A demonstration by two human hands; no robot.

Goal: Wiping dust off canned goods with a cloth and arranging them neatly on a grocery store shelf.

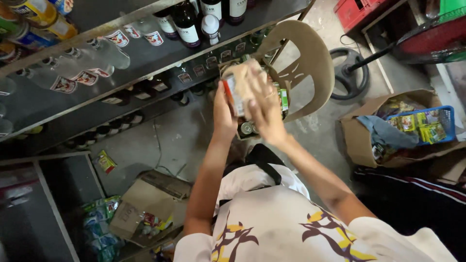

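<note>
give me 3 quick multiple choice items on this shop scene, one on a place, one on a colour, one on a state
1. Where is the blue basket?
A. inside an open cardboard box on the floor
B. on the metal shelf
C. on the chair seat

2. What colour is the plastic chair?
A. red
B. beige
C. green

3. How is the pale packet held?
A. lying loose on the floor
B. pinched in one hand only
C. gripped between both hands

Answers:
1. A, the basket sits in the brown cardboard box at the right.
2. B, its back is a plain tan.
3. C, the left hand is on one side and the right hand covers the other.
</note>
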